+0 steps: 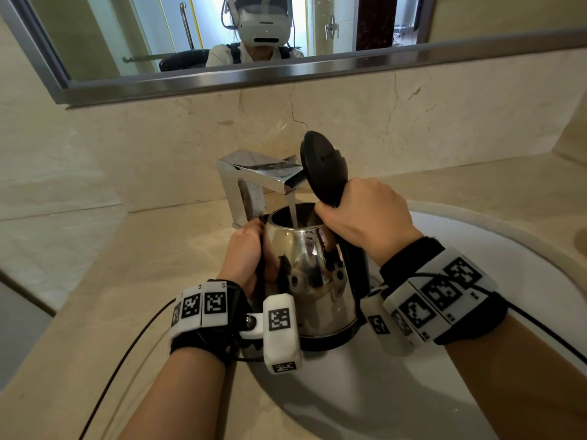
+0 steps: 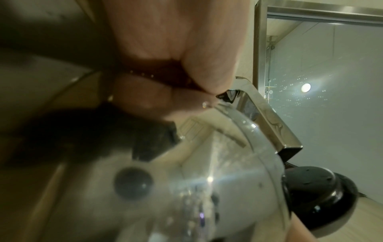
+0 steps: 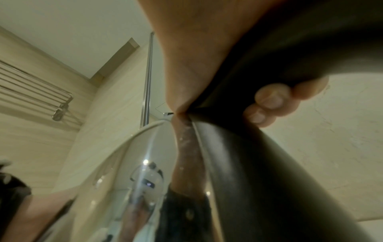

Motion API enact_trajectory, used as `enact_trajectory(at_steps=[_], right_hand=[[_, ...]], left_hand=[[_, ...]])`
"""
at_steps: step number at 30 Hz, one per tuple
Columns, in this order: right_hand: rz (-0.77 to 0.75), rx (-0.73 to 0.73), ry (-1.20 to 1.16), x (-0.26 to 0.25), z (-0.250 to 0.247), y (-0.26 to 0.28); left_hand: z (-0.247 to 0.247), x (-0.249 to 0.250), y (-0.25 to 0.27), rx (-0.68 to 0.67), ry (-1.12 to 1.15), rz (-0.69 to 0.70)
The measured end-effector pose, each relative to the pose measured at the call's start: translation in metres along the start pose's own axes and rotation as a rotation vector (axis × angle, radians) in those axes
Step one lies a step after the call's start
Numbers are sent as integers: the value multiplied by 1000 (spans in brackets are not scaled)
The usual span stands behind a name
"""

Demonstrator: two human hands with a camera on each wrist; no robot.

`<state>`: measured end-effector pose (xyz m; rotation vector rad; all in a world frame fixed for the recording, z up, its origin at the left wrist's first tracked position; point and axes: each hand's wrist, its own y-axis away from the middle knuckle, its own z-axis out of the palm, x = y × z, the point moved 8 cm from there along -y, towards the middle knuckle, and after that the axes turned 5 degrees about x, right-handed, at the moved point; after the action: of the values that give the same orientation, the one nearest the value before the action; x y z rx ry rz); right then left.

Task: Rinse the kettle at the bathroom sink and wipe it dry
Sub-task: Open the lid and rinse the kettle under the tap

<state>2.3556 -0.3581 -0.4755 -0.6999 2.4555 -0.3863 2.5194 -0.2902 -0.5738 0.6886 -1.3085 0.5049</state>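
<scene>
Right hand [image 1: 365,214] closed in a full fist round the black handle [image 1: 354,255] of the kettle [image 1: 313,274], gripping at its top, just under the lid hinge; in the right wrist view the fingertips [image 3: 269,98] wrap past the handle's far side. Left hand [image 1: 246,255] on the opposite, spout side of the kettle: fingers curled against the steel wall near the rim, thumb and fingers closing on the spout edge in the left wrist view [image 2: 186,91], close and blurred, so the exact grip cannot be told. Kettle upright, held between both hands over the left part of the white sink [image 1: 476,236], its black base low in the basin; whether it touches the bowl cannot be told. Black lid [image 1: 320,163] flipped open, standing up behind the right hand. Chrome tap [image 1: 263,173] stands on the beige stone table [image 1: 111,281] just behind the kettle, spout end over the open mouth; a thin stream of water [image 1: 292,211] runs from it straight into the kettle. Droplets on the steel wall in the left wrist view. Both wrists carry black straps with white marker blocks. A mirror [image 1: 222,36] hangs on the wall above the tap.
</scene>
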Motion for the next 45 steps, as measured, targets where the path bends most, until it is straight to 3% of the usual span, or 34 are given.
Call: enact_trajectory(at_steps=[45], right_hand=[[50, -22, 1, 10, 6, -5]], left_hand=[[0, -2, -3, -20, 2, 7]])
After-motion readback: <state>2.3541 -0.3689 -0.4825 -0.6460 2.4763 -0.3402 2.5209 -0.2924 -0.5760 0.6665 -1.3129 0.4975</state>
